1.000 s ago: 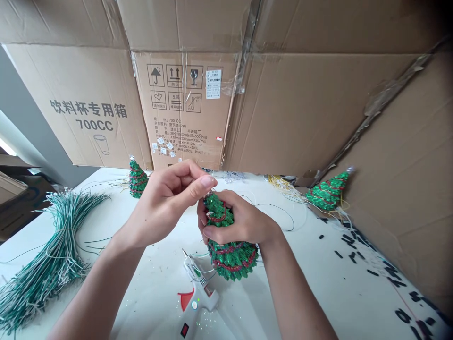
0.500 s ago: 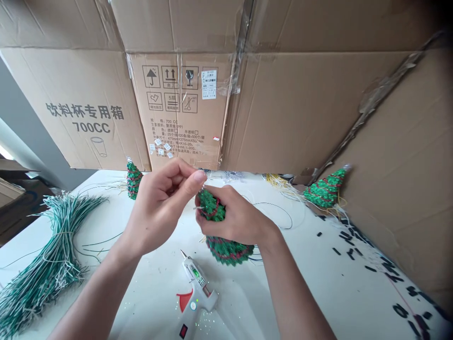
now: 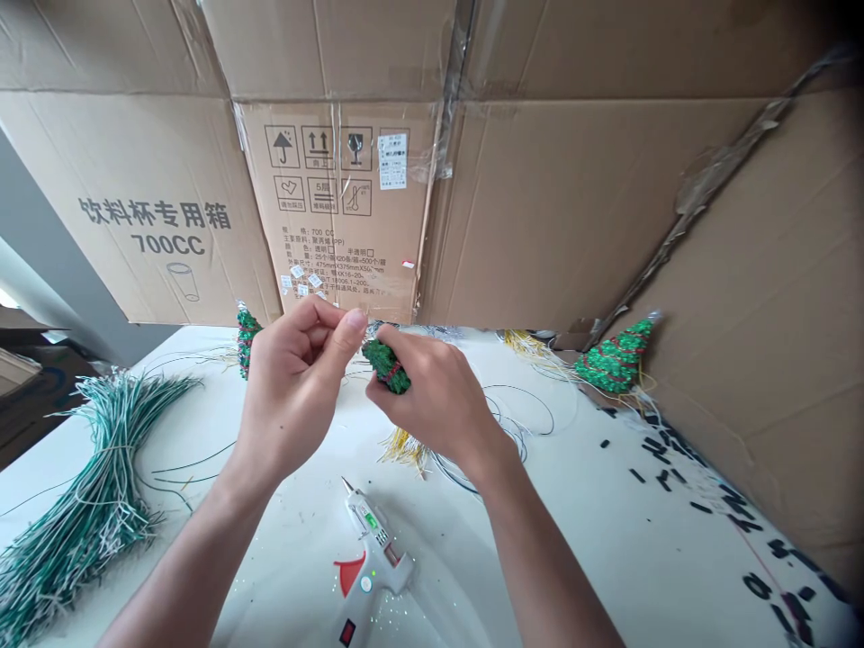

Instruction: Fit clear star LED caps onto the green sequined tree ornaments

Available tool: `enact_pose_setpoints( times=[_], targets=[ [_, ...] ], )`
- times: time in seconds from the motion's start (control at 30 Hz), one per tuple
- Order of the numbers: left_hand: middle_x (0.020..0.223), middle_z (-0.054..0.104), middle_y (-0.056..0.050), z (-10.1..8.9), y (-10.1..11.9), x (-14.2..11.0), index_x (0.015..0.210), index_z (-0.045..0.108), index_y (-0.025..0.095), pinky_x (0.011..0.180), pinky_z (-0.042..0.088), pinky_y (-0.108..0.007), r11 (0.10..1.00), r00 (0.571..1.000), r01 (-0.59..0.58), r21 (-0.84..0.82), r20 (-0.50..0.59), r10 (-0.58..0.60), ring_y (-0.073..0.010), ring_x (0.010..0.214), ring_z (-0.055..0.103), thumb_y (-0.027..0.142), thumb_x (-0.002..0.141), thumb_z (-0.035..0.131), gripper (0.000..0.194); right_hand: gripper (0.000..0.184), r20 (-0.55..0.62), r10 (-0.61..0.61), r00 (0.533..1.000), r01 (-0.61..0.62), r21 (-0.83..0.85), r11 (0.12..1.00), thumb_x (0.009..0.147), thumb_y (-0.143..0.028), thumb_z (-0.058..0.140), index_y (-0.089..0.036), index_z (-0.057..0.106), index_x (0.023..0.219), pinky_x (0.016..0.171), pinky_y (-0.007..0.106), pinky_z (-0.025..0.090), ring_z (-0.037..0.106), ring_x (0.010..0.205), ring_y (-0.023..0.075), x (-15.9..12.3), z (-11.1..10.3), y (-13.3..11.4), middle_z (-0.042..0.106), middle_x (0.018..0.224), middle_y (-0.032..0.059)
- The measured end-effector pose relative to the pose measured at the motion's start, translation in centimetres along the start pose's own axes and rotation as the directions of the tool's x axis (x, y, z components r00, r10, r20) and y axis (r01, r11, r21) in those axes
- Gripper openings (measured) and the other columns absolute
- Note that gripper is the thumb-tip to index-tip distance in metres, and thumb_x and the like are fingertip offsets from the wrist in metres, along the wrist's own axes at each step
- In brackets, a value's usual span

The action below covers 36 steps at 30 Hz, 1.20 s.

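A white table (image 3: 594,549) stretches out in front of the person, and it's busy: a thick sheaf of green-and-white wires (image 3: 87,513) sprawls across its left side, while a hot glue gun (image 3: 373,540) lies near the front edge, glitter specks around it. Yellow-tipped wires (image 3: 405,453) sit mid-table beside looser dark wires (image 3: 519,416). At the back left stands a glittery green cone tree (image 3: 247,340), a second green cone tree (image 3: 616,358) tilts at the back right — and small black pieces (image 3: 695,504) scatter along the right side.
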State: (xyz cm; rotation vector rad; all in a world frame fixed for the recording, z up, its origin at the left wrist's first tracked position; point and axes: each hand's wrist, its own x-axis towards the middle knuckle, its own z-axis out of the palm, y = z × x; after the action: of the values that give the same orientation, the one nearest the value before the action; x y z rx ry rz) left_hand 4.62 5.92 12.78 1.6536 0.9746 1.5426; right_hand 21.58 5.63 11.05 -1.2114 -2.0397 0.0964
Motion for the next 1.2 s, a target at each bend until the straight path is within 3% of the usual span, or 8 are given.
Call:
enact_pose_setpoints(
  times=[0.17, 0.3, 0.43, 0.53, 0.67, 0.83, 0.97, 1.2],
  targets=[
    [0.066, 0.058, 0.001, -0.4, 0.4, -0.2, 0.083, 0.07, 0.02, 0.051, 0.035, -0.024, 0.995, 0.985, -0.011, -0.101, 0.172, 0.028, -0.0102, 0.059, 0.046, 0.043, 0.101, 0.077, 0.03, 0.018, 0.396, -0.097, 0.913, -0.166, 0.58, 0.798, 0.082, -0.015, 0.071, -0.025, 0.058, 0.088, 0.064, 0.028, 0.044, 0.055, 0.067, 0.0138, -0.4, -2.2, 1.1, 0.061, 0.075, -0.0077],
    [0.077, 0.069, -0.003, -0.6, 0.8, -0.5, 0.084, 0.072, 0.022, 0.054, 0.046, -0.025, 0.982, 0.959, -0.019, -0.189, 0.275, 0.072, -0.0129, 0.063, 0.057, 0.046, 0.098, 0.081, 0.03, 0.017, 0.534, -0.27, 0.802, -0.282, 0.736, 0.616, 0.079, -0.019, 0.078, -0.023, 0.064, 0.089, 0.074, 0.03, 0.053, 0.066, 0.077, 0.0164, -0.7, -3.5, 1.6, 0.071, 0.083, -0.0037],
    [0.064, 0.054, 0.002, -0.3, 0.5, -0.3, 0.081, 0.069, 0.02, 0.048, 0.033, -0.024, 0.983, 0.985, 0.042, -0.177, 0.171, -0.011, -0.0097, 0.056, 0.043, 0.046, 0.098, 0.082, 0.033, 0.017, 0.316, 0.002, 0.949, -0.116, 0.34, 0.933, 0.084, -0.017, 0.071, -0.026, 0.058, 0.091, 0.062, 0.03, 0.039, 0.054, 0.068, 0.0156, -0.9, -2.7, 0.2, 0.062, 0.078, -0.0051],
    [0.059, 0.045, 0.005, 0.0, 0.2, 0.0, 0.081, 0.067, 0.02, 0.047, 0.025, -0.025, 0.984, 0.997, 0.067, -0.167, 0.045, -0.06, -0.0085, 0.053, 0.035, 0.043, 0.101, 0.079, 0.032, 0.019, 0.004, 0.034, 0.999, -0.033, -0.136, 0.99, 0.085, -0.011, 0.065, -0.025, 0.054, 0.092, 0.062, 0.034, 0.027, 0.05, 0.07, 0.0186, -0.8, -1.9, -1.1, 0.059, 0.079, -0.0009],
    [0.062, 0.049, 0.004, 0.0, 0.3, -0.1, 0.083, 0.068, 0.02, 0.051, 0.029, -0.026, 0.986, 0.999, 0.011, -0.167, 0.035, -0.006, -0.0093, 0.057, 0.038, 0.039, 0.102, 0.077, 0.029, 0.022, 0.13, 0.03, 0.991, -0.04, 0.076, 0.996, 0.085, -0.014, 0.067, -0.026, 0.048, 0.087, 0.059, 0.031, 0.03, 0.044, 0.065, 0.0153, -0.6, -2.5, -1.1, 0.053, 0.072, -0.0058],
    [0.063, 0.053, 0.003, 0.3, 0.8, -0.8, 0.084, 0.07, 0.021, 0.05, 0.031, -0.025, 0.97, 0.977, 0.023, -0.241, 0.212, 0.03, -0.009, 0.056, 0.04, 0.042, 0.102, 0.077, 0.029, 0.017, 0.501, -0.14, 0.854, -0.238, 0.616, 0.751, 0.082, -0.015, 0.074, -0.025, 0.063, 0.089, 0.068, 0.028, 0.05, 0.061, 0.07, 0.0142, -0.7, -3.9, 1.5, 0.067, 0.079, -0.0065],
    [0.064, 0.055, 0.003, 0.2, 0.9, -0.8, 0.086, 0.073, 0.021, 0.049, 0.032, -0.025, 0.96, 0.964, 0.017, -0.279, 0.261, 0.059, -0.0087, 0.055, 0.04, 0.041, 0.101, 0.079, 0.026, 0.019, 0.564, -0.339, 0.753, -0.351, 0.78, 0.519, 0.078, -0.019, 0.081, -0.022, 0.065, 0.087, 0.075, 0.032, 0.056, 0.067, 0.073, 0.0167, -0.5, -3.1, 2.4, 0.071, 0.078, -0.0033],
    [0.064, 0.051, 0.002, -0.6, 0.4, -0.1, 0.084, 0.071, 0.02, 0.048, 0.029, -0.025, 0.979, 0.994, 0.028, -0.204, 0.105, -0.007, -0.0091, 0.056, 0.039, 0.045, 0.098, 0.082, 0.03, 0.025, 0.223, 0.026, 0.974, -0.095, 0.305, 0.947, 0.081, -0.013, 0.069, -0.026, 0.048, 0.083, 0.059, 0.029, 0.034, 0.041, 0.065, 0.0135, -0.7, -2.6, -1.1, 0.049, 0.071, -0.0081]
  ],
)
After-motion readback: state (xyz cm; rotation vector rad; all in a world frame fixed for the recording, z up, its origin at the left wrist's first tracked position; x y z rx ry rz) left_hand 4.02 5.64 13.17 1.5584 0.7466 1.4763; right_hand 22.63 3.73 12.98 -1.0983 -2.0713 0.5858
